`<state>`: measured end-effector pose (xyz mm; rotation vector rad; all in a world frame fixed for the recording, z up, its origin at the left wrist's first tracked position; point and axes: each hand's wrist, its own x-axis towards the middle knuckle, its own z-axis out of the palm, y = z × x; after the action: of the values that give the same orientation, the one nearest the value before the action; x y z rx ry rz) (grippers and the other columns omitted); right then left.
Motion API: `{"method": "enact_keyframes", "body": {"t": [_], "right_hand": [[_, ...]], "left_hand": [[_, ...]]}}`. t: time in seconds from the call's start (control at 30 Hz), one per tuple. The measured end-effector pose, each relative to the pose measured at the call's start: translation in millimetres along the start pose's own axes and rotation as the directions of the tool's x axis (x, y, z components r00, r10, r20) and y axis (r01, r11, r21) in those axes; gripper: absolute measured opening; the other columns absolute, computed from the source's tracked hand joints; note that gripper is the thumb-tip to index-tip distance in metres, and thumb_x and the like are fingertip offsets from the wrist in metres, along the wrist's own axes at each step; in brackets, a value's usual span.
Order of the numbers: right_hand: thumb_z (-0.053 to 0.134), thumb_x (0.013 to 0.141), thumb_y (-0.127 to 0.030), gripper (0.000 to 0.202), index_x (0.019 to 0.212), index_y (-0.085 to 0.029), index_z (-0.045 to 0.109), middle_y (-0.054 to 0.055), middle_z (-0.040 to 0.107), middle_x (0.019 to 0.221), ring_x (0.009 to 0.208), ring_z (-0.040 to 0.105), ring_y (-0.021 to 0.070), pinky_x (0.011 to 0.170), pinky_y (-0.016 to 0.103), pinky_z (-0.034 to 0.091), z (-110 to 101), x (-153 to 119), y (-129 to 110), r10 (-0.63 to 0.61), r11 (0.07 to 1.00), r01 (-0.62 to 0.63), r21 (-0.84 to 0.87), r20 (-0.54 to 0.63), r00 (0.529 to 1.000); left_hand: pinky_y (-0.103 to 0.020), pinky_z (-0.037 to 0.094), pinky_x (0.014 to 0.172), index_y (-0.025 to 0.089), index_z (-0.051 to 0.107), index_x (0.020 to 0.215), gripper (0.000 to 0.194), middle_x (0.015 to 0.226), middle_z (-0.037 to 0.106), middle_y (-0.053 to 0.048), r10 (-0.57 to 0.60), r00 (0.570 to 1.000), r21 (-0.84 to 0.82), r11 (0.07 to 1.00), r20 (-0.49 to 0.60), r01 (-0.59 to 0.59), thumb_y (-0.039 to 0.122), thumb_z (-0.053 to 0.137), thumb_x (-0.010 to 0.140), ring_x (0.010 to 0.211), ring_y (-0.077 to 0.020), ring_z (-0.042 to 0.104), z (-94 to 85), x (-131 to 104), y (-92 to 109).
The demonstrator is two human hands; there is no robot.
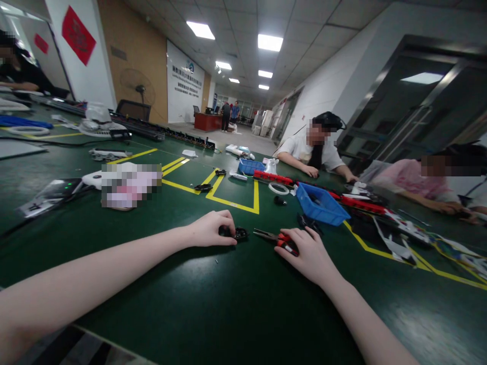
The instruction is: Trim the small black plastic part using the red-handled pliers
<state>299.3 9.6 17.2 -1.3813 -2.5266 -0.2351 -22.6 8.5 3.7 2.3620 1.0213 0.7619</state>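
**Red-handled pliers aimed at a black part**

On the green worktop, the pliers lie left of the blue bin and nearer the wearer. Their long axis runs roughly left-right, tips leftward and angled slightly away from the wearer. The right hand has its grip closed around the handles. Farther left of the bin, the left hand pinches the black part, which lies lengthwise left-right, its free end just short of the tips. Well beyond the bin, to its left, a white sign carries Chinese characters under a blue logo; its small lines are too soft to read.
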Motion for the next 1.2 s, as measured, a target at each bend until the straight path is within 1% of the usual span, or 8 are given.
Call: {"method": "enact_keyframes", "body": {"t": [0.13,0.27,0.37,0.5,0.6,0.8,0.97,1.2], "right_hand": [[0.052,0.08,-0.071,0.074,0.136,-0.023,0.048,0.012,0.06,0.129,0.125,0.051,0.0314,0.113,0.058,0.021,-2.5,-1.2,14.2,0.058,0.998,-0.061,0.014,0.128,0.99],[0.054,0.074,-0.076,0.084,0.139,-0.023,0.047,0.013,0.056,0.134,0.129,0.047,0.0348,0.111,0.059,0.026,-3.7,1.1,26.1,0.12,0.993,-0.121,-0.005,0.196,0.973],[0.054,0.074,-0.076,0.085,0.14,-0.023,0.046,0.015,0.054,0.136,0.13,0.045,0.0357,0.11,0.06,0.027,-2.9,-3.1,32.7,0.096,0.995,-0.097,-0.006,0.204,0.974],[0.056,0.073,-0.075,0.097,0.149,-0.02,0.03,0.02,0.043,0.146,0.137,0.035,0.0408,0.106,0.067,0.028,5.4,-19.7,41.2,0.165,0.986,-0.165,-0.012,0.181,0.97],[0.054,0.079,-0.07,0.09,0.149,-0.02,0.029,0.02,0.044,0.145,0.133,0.042,0.0388,0.103,0.064,0.036,12.9,-29.7,43.9,0.178,0.981,-0.188,0.058,0.14,0.974],[0.057,0.083,-0.06,0.055,0.122,-0.021,0.053,0.012,0.062,0.122,0.114,0.059,0.0288,0.097,0.047,0.048,8.1,-28.1,36.7,0.125,0.974,-0.13,0.187,0.037,0.991],[0.064,0.076,-0.059,0.057,0.114,-0.019,0.055,0.013,0.065,0.111,0.106,0.062,0.0311,0.092,0.049,0.049,-2.1,-26.1,25.5,0.15,0.979,-0.148,0.143,-0.003,0.989],[0.061,0.078,-0.058,0.052,0.115,-0.022,0.058,0.011,0.066,0.111,0.094,0.065,0.0295,0.078,0.045,0.053,-6.2,-30.6,10.1,0.172,0.981,-0.166,0.104,-0.051,0.984]], "left_hand": [[-0.032,0.044,0.082,0.021,0.07,0.089,0.032,0.101,0.059,-0.003,0.007,1.0,0.059,0.998,-0.011,-0.006,0.049,0.075,0.075,0.09,-0.0194,0.061,0.1,-0.8,3.2],[-0.034,0.04,0.084,0.021,0.069,0.087,0.036,0.104,0.06,-0.002,0.007,0.999,0.165,0.986,-0.039,-0.001,0.054,0.074,0.073,0.094,-0.0209,0.059,0.0,-0.2,7.4],[-0.034,0.04,0.086,0.02,0.066,0.087,0.029,0.101,0.06,-0.002,0.016,0.992,0.174,0.985,-0.129,0.006,0.049,0.069,0.081,0.095,-0.0202,0.058,0.2,0.0,10.5],[-0.036,0.039,0.095,0.02,0.064,0.097,0.019,0.107,0.061,-0.004,0.064,0.975,0.128,0.991,-0.215,-0.037,0.037,0.058,0.091,0.104,-0.0211,0.057,-0.1,-1.5,12.8],[-0.035,0.04,0.096,0.02,0.063,0.106,0.023,0.112,0.061,-0.006,0.088,0.981,0.12,0.99,-0.172,-0.068,0.037,0.056,0.093,0.108,-0.022,0.056,-0.7,-2.2,11.0],[-0.032,0.041,0.085,0.02,0.062,0.11,0.031,0.105,0.063,-0.005,0.095,0.995,0.27,0.959,-0.013,-0.088,0.043,0.059,0.089,0.097,-0.0216,0.06,1.7,-2.6,6.4],[-0.032,0.038,0.081,0.022,0.063,0.112,0.036,0.102,0.063,-0.004,0.138,0.99,0.387,0.912,0.029,-0.139,0.046,0.063,0.085,0.093,-0.0219,0.06,3.0,-3.7,10.3],[-0.032,0.035,0.077,0.021,0.063,0.108,0.041,0.094,0.067,-0.003,0.204,0.977,0.44,0.873,0.06,-0.21,0.053,0.065,0.082,0.084,-0.0195,0.061,2.3,-3.7,13.8]]}}
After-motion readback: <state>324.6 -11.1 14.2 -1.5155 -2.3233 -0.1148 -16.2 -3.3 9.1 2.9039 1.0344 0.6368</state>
